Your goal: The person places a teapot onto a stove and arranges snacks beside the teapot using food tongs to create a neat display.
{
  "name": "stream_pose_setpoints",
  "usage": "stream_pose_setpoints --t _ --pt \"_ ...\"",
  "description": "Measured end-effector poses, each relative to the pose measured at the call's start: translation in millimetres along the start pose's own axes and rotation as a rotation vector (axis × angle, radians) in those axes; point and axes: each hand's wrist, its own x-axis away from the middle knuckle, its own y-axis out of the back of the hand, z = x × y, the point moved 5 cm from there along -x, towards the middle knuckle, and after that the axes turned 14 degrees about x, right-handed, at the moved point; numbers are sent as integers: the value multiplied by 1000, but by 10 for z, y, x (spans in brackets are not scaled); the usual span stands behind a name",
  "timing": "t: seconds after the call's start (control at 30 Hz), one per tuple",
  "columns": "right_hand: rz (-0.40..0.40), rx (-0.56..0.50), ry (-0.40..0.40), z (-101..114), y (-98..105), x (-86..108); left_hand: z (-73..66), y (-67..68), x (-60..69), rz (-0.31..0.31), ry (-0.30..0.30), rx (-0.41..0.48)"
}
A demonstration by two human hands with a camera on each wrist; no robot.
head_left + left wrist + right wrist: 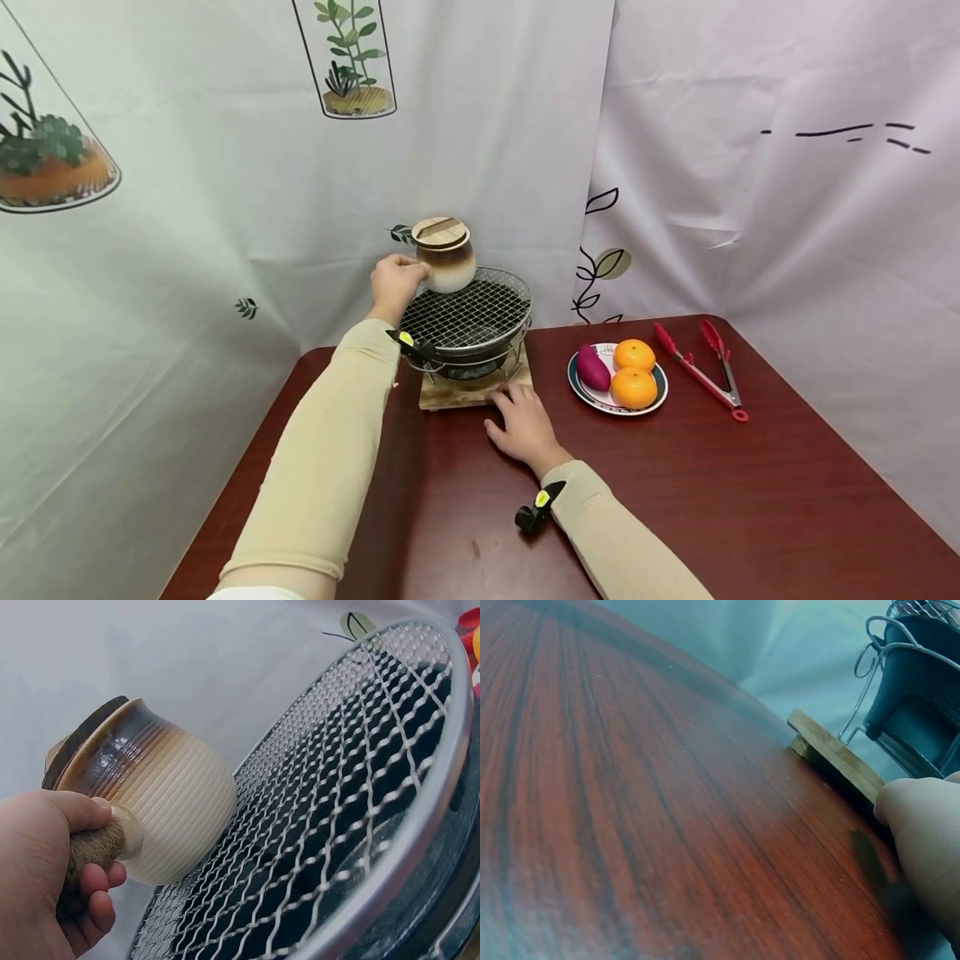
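Observation:
At the far side of the grill, my left hand (393, 287) grips the side handle (97, 844) of a small ceramic teapot-like pot (450, 265). That handle is wrapped in brown twine. The pot is ribbed, cream below and brown above, with a wooden lid (439, 232) on top. It is at the back left of the wire mesh (465, 315); whether its base touches the mesh I cannot tell. My right hand (521, 425) rests at the front edge of the wooden board (453, 397) under the dark stove (919, 697), fingertips touching the wood.
Right of the stove, a plate (600, 406) bears two oranges (633, 388) and a purple sweet potato-like item (593, 368). Red-tipped tongs (708, 379) lie spread farther right. Printed fabric (495, 125) hangs behind the dark red table (465, 517).

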Motion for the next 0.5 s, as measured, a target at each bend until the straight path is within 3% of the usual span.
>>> stream_pose_setpoints --t 0.23,0.5 --pt "7 -22 -2 6 19 5 -21 13 10 61 -5 -17" --pt "10 -13 -1 18 29 -9 64 36 1 139 1 104"
